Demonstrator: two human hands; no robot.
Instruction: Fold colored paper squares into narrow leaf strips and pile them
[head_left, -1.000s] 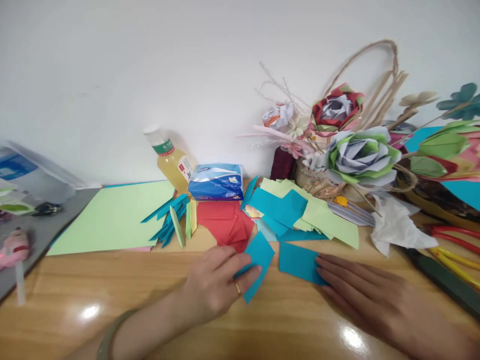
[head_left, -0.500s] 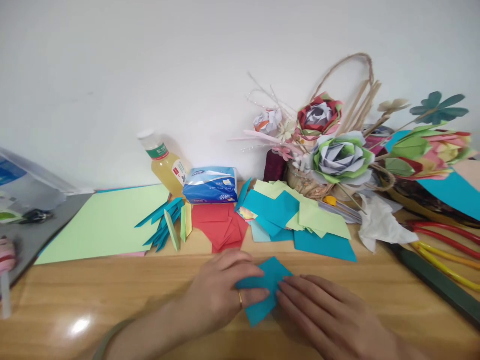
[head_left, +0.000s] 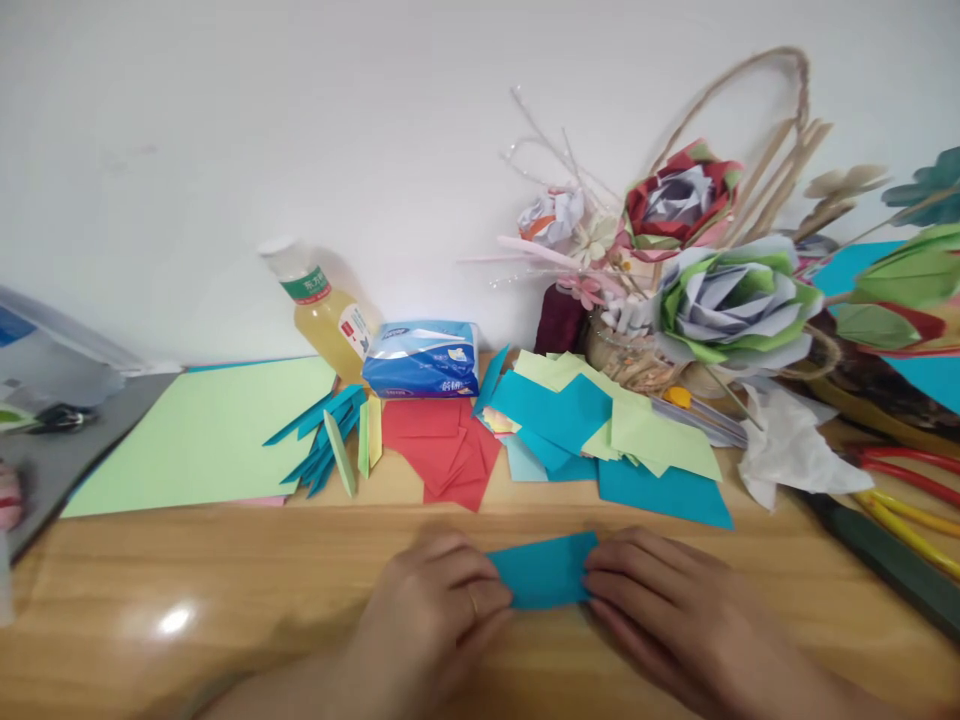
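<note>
A blue sheet of paper [head_left: 544, 571] lies between my hands near the front of the wooden table, showing as a narrow rectangle. Its left end is pinched by my left hand [head_left: 439, 605], which wears a ring. My right hand [head_left: 667, 605] grips the right end, fingers pressed together. Both thumbs are mostly hidden. Behind the hands lie red paper pieces [head_left: 442, 450] and a pile of blue and light green paper squares [head_left: 562, 410]. Folded blue paper strips [head_left: 326, 440] sit further left, beside a few green and yellow folded pieces [head_left: 367, 435].
A blue tissue pack [head_left: 421, 360] and a drink bottle [head_left: 319, 310] stand by the wall. Light green sheets [head_left: 202, 435] lie left. Paper flowers [head_left: 735, 300] in a basket, a crumpled tissue [head_left: 795, 440] and red-handled [head_left: 911, 468] and yellow-handled tools [head_left: 911, 530] occupy the right.
The blue paper has gone from a tilted, diamond-like shape to a level narrow rectangle. My hands have moved apart to its two ends. The view has shifted slightly.
</note>
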